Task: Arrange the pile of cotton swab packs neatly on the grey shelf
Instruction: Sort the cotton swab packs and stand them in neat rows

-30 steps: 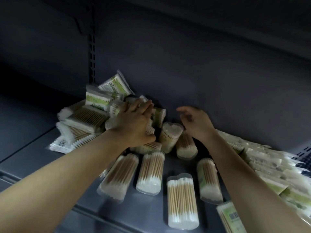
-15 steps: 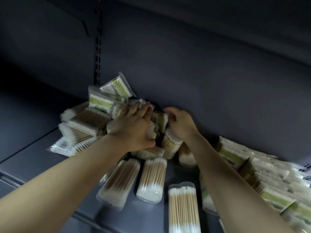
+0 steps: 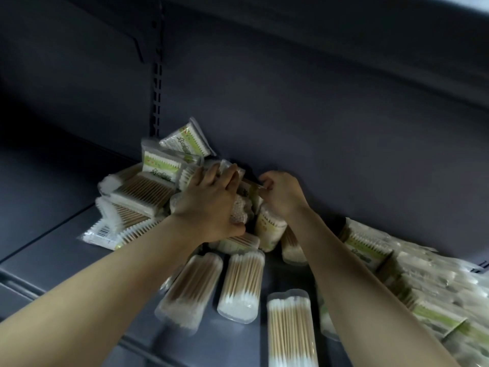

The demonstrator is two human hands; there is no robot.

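Both grips work the pile's top: our left hand (image 3: pixel 211 205) lies w/ fingers curled over a bagged swab pack (image 3: pixel 239 210), our right hand (image 3: pixel 281 192) pinches a flat pack's edge (image 3: pixel 251 185) by the back wall. Cotton swab packs (image 3: pixel 148 192) sit heaped on the grey shelf (image 3: pixel 53 250), w/ clear tubes (image 3: pixel 242 284) lying in front & a row of packs (image 3: pixel 370 247) to the right.

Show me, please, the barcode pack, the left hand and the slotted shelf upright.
Barcode pack (image 3: pixel 102 233), head view, on its white barcode label.
Left hand (image 3: pixel 211 205), head view, on the back of the hand.
Slotted shelf upright (image 3: pixel 156 75), head view, on its slotted strip.
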